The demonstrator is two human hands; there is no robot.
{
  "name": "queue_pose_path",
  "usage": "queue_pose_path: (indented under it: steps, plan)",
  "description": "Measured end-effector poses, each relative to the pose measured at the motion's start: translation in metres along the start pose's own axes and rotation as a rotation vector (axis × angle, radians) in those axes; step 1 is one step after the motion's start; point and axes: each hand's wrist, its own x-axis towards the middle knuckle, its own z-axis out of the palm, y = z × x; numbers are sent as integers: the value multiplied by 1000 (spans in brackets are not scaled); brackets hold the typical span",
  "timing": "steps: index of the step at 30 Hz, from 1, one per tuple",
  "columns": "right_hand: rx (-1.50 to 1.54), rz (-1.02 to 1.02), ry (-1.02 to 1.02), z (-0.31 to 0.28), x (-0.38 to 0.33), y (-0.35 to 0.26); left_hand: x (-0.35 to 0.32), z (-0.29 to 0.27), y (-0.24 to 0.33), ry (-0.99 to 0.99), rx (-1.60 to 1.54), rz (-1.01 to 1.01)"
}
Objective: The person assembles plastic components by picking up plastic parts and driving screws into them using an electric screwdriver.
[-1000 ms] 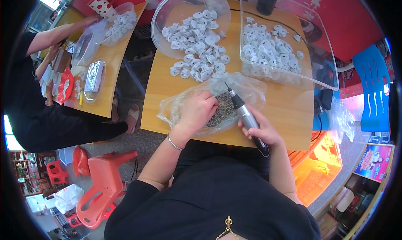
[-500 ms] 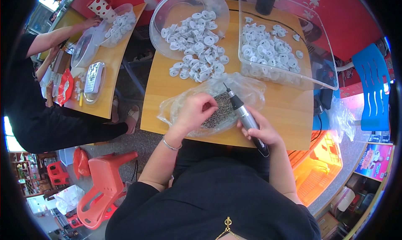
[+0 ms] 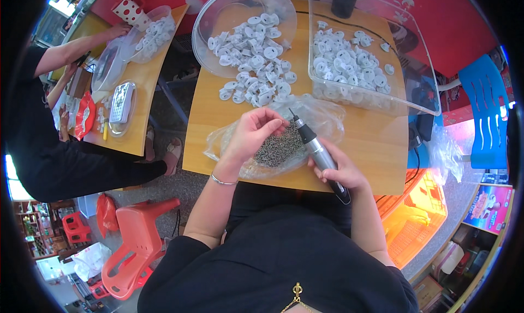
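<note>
Pinching at the heap of small dark screws [image 3: 278, 148], the left hand [image 3: 252, 132] has curled its fingertips closer together than a moment ago, seemingly picking one up, though none shows. The screws lie on a clear plastic bag [image 3: 327, 116] just below the round bowl [image 3: 218, 18]. Beside the bag, the right hand [image 3: 335, 168] stays closed around the electric screwdriver [image 3: 315, 149], tip at the heap.

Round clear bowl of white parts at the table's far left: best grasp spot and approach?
Take the round clear bowl by its bare far rim, from above. It lies tipped toward the person, white parts spilling over the near lip, so that side is blocked.
</note>
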Motion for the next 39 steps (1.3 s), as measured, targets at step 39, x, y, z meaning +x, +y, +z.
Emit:
queue_pose_path:
  steps: [39]
  plan:
    - [27,-5,-104,-3,-1,-2,23,-1,11,-17,187,-33]
